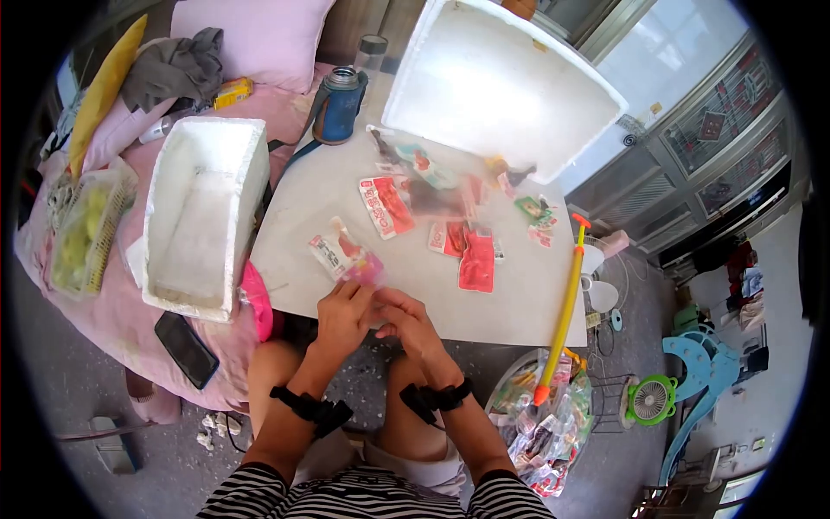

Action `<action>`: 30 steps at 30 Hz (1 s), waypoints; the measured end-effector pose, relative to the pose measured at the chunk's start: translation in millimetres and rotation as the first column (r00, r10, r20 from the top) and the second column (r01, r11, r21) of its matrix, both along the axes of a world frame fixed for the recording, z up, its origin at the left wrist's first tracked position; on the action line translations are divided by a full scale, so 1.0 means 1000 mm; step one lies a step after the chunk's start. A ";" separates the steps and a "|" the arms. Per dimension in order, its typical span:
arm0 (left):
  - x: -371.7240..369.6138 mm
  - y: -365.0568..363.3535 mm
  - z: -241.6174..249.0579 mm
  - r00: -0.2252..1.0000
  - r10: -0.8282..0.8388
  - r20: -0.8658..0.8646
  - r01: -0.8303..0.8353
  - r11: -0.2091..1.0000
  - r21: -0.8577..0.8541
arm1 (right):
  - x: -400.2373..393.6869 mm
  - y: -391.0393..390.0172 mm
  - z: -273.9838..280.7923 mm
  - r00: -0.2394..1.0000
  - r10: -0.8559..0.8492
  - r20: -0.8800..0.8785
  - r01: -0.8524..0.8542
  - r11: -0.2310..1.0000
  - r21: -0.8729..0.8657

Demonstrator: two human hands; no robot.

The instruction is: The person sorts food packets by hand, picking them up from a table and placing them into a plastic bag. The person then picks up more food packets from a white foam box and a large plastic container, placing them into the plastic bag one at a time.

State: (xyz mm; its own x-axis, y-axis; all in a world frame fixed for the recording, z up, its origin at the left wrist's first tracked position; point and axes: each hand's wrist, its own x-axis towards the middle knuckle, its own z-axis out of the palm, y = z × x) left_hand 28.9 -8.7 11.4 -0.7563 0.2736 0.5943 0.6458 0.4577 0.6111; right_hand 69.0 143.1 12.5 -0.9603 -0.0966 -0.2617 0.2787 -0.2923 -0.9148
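Note:
Near the table's front edge, my left hand [342, 313] has its fingers bent together at the lower end of a plastic packet [339, 247] with white, red and pink printing. That packet's lower corner is partly hidden by the fingertips. Close beside it, my right hand [408, 322] is curled with thumb and fingers drawn in; anything small between them is hidden. Farther up the table lie a red-and-white packet [388, 208] and a red packet [476, 261] overlapping another. More packets [428, 164] at the back are blurred.
A white foam box [203, 208] stands at the left, near a phone [187, 349] on pink bedding. A larger foam box [501, 86] and a blue flask [340, 108] stand behind. A yellow pump [562, 320] crosses the right edge above a bag of packets [540, 424].

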 end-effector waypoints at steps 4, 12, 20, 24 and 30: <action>-0.005 0.000 0.000 1.000 0.006 -0.011 -0.005 0.997 0.082 | -0.021 -0.007 -0.009 0.997 0.076 -0.022 -0.079 0.963 -0.256; -0.006 -0.006 -0.001 0.991 0.134 -0.013 -0.134 0.991 0.008 | -0.013 0.009 0.014 0.999 -0.022 -0.027 0.028 0.962 0.270; -0.007 -0.003 -0.009 0.992 0.125 0.034 -0.123 0.991 -0.050 | -0.023 0.124 0.003 0.789 -0.322 -0.524 0.466 -0.244 0.851; -0.004 0.000 -0.014 0.990 0.108 0.088 -0.093 0.983 -0.156 | -0.033 0.132 -0.014 0.791 -0.360 -0.495 0.481 -0.136 0.866; -0.005 -0.003 -0.015 0.986 0.132 0.098 -0.107 0.969 -0.224 | -0.003 0.163 -0.023 0.707 -0.592 -0.386 0.682 0.429 0.592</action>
